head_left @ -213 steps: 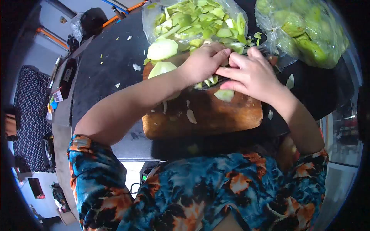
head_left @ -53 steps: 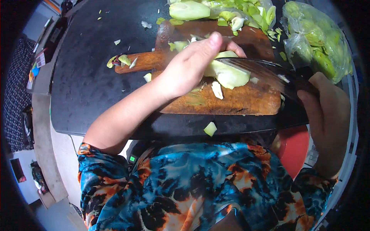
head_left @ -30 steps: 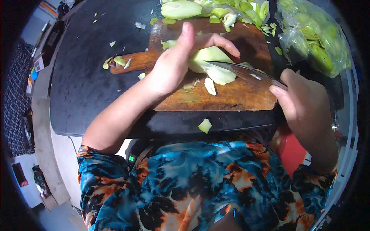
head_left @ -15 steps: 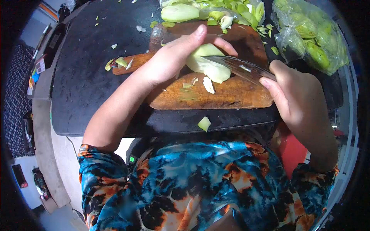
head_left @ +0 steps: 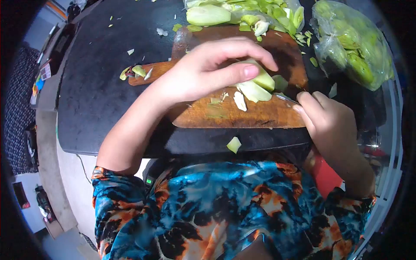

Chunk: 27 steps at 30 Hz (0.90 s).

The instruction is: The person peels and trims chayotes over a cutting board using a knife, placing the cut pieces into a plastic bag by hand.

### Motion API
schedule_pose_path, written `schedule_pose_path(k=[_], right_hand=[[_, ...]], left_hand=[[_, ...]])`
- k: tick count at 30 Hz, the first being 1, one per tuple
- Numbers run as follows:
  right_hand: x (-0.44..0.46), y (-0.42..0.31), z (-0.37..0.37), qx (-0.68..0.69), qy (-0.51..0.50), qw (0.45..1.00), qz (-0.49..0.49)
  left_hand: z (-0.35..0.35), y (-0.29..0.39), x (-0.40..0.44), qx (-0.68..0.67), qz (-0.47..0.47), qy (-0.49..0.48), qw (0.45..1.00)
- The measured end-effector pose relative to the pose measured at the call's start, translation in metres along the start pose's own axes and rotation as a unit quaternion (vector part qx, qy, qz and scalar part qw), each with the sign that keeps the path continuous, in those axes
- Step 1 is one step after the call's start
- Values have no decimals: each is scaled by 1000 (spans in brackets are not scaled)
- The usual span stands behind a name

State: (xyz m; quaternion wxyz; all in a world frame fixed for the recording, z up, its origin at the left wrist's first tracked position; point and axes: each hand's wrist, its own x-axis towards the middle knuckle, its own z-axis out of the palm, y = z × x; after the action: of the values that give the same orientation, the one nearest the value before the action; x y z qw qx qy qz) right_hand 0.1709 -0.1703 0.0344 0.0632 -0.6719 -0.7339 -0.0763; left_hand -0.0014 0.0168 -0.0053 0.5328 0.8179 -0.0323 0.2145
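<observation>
My left hand (head_left: 216, 69) curves over a pale green peeled vegetable (head_left: 255, 90) on the wooden cutting board (head_left: 242, 115), thumb on the near side and fingers on the far side. The vegetable shows a cut between two pieces. At the board's right edge my right hand (head_left: 325, 115) is closed round a knife (head_left: 286, 99); only a short stretch of its blade shows, low beside the vegetable's right end. A white scrap (head_left: 239, 101) lies on the board just in front of the vegetable.
On the black table (head_left: 108, 95), a peeled piece (head_left: 209, 15) and a bag of green peelings (head_left: 277, 11) lie behind the board. A clear bag of green vegetables (head_left: 355, 52) stands at the back right. Peel bits (head_left: 138, 70) lie on the board's handle; another bit (head_left: 234, 145) is near the front edge.
The knife has come down from across the vegetable to its right side, and its blade is turned more edge-on. My left hand has rolled over the vegetable, its thumb now lower; the cut piece has parted slightly.
</observation>
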Motion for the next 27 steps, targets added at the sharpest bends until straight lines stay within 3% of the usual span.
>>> schedule_pose_path(k=[3,7,11,15,19,27], right_hand=[[-1,7,-2,-30,1,1000,1],[1,14,-9,-36,50,998,22],[6,10,-10,13,66,998,6],[27,5,-15,69,62,995,-21],[55,7,-4,86,69,991,-77],[96,-1,19,68,24,994,-84]], left_hand=[[-17,5,-3,155,90,3,984],[-23,-1,-8,207,63,10,976],[-18,-3,-10,200,21,20,979],[-16,-1,-12,118,-113,64,985],[-30,-12,-23,101,-101,122,982],[-51,-12,-30,122,-232,112,958]])
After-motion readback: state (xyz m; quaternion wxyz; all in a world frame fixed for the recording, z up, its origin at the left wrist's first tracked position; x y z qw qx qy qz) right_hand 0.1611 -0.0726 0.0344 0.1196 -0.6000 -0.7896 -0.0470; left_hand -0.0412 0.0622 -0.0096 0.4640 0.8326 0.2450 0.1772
